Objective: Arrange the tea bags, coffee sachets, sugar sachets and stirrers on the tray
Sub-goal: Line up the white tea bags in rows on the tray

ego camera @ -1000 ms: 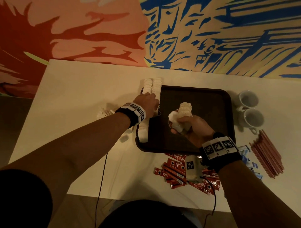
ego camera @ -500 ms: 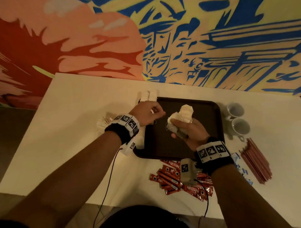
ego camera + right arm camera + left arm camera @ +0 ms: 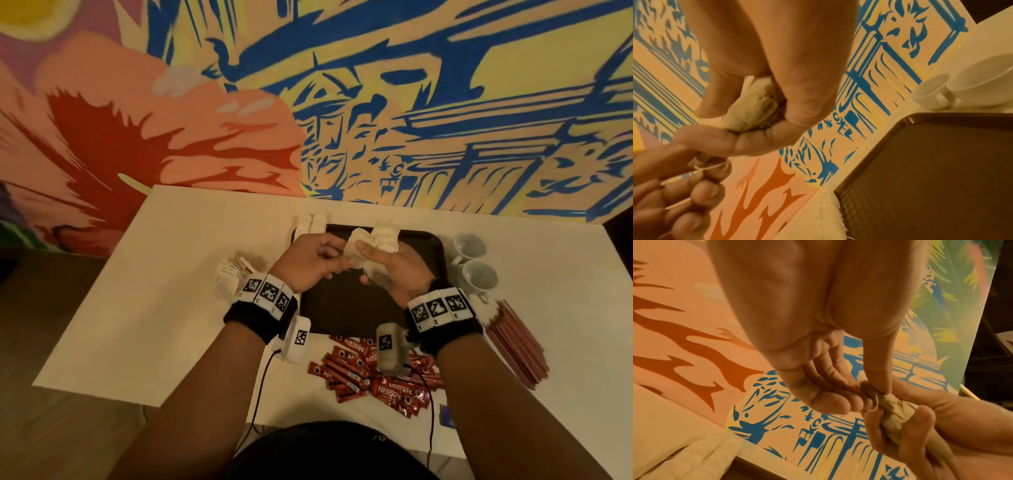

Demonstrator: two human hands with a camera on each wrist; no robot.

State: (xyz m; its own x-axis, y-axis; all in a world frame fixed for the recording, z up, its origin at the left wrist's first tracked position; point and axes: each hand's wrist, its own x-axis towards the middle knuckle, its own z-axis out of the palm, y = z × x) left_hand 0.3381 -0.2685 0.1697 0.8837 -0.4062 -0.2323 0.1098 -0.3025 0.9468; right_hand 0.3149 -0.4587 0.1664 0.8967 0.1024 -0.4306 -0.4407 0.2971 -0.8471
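Both hands are raised together above the dark brown tray [image 3: 346,308]. My right hand [image 3: 387,263] grips a bunch of white tea bags [image 3: 383,234], seen close in the right wrist view as tea bags [image 3: 750,112]. My left hand [image 3: 318,260] pinches one tea bag [image 3: 866,386] of that bunch by its end, thumb against fingers, with its string looped there. A row of tea bags [image 3: 311,221] lies along the tray's left rim. Red coffee sachets [image 3: 373,377] are heaped on the table in front of the tray. Red stirrers [image 3: 513,346] lie at the right.
Two white cups [image 3: 474,263] stand right of the tray. A pile of pale sachets [image 3: 231,274] lies left of my left wrist. A blue sachet [image 3: 445,416] shows at the table's near edge. A painted wall rises behind the white table [image 3: 154,308].
My left hand left the row of tea bags at the tray's left rim and came over to the bunch in my right hand. Both hands rose and the camera tilted up.
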